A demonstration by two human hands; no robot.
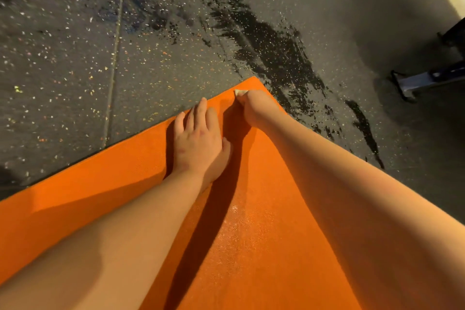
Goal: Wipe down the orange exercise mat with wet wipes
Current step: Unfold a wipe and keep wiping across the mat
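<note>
at the far corner of the orange mat (113,178), the right hand (254,108) presses down with fingers curled round a wet wipe (240,93); only a pale crumpled tip shows beyond the knuckles. the left hand (198,138) lies flat just beside it, fingers straight, palm on the mat near its left edge, holding nothing and seemingly bracing the mat. the mat lies spread on a dark speckled floor (63,58).

the step in hand looks to be wiping the corner itself. a wet sheen (241,229) glistens between the two forearms, which suggests that strip is already done, while the part toward the left looks matte and dry. the next move calls for drawing the wipe back from the corner or along an edge with firm, even pressure, the flat hand holding the mat down so the corner does not ruck or slide.

most of the wipe is hidden inside the fist, so how soiled or dry it is cannot be told. the right fingertips are out of sight under the hand. the mat's near end is cut off at the bottom, and no pack of wipes is in view. dark wet streaks (276,58) mark the floor beyond the corner; a piece of equipment (422,80) at the right edge is too blurred to name.
</note>
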